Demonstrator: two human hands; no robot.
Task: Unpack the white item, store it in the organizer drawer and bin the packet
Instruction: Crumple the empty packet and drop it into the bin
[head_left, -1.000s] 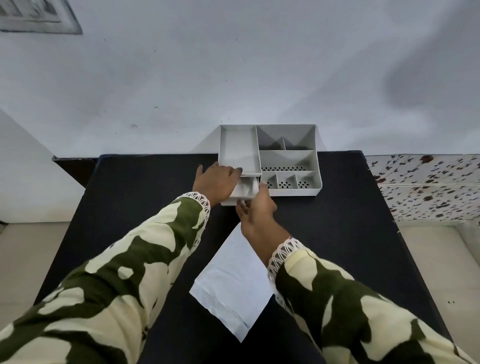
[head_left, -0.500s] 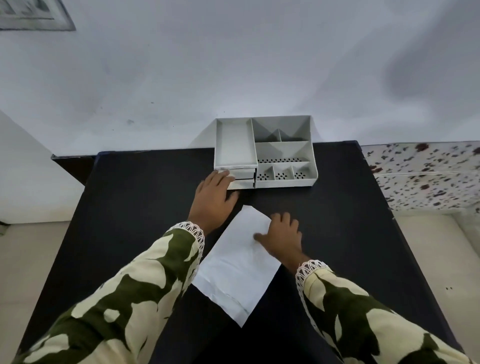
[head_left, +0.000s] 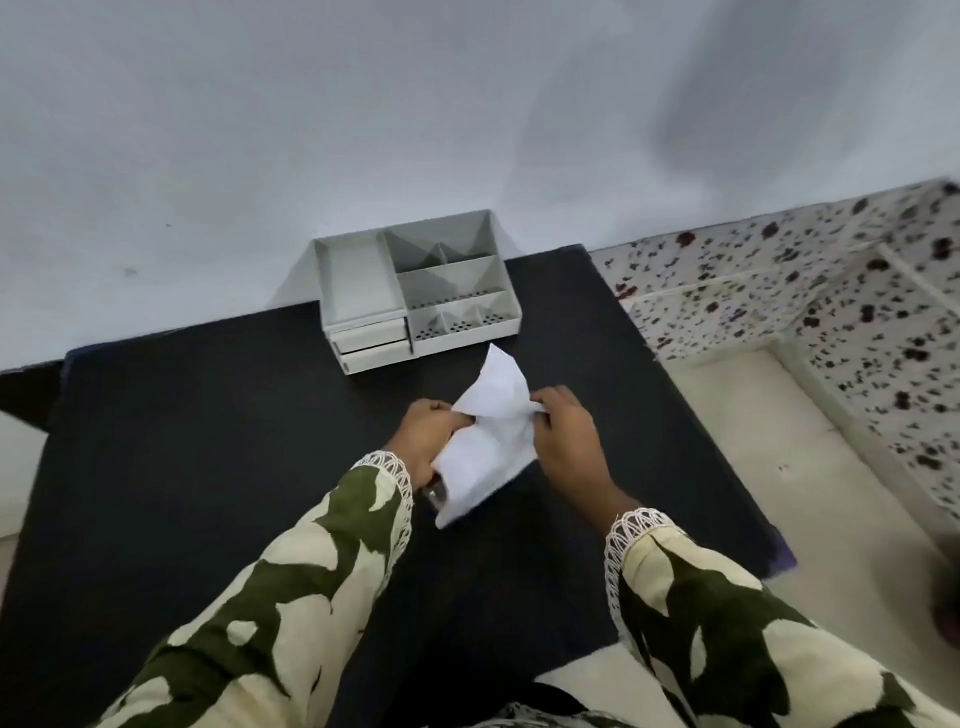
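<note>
The white paper packet (head_left: 485, 441) is lifted off the black table (head_left: 208, 441) and crumpled between both hands. My left hand (head_left: 423, 439) grips its left side and my right hand (head_left: 566, 436) pinches its right edge. The grey organizer (head_left: 415, 291) stands at the table's far edge against the wall, just beyond the packet. Its two small drawers (head_left: 371, 343) at the front left are pushed in. The white item itself is not visible.
A white wall rises behind the table. To the right, a speckled tiled ledge (head_left: 805, 291) and pale floor (head_left: 753, 441) lie past the table's right edge. Both camouflage-patterned sleeves fill the lower foreground.
The drawer was pushed shut, both hands left the organizer, and they picked the flat packet up off the table and scrunched it. The camera has swung right.
</note>
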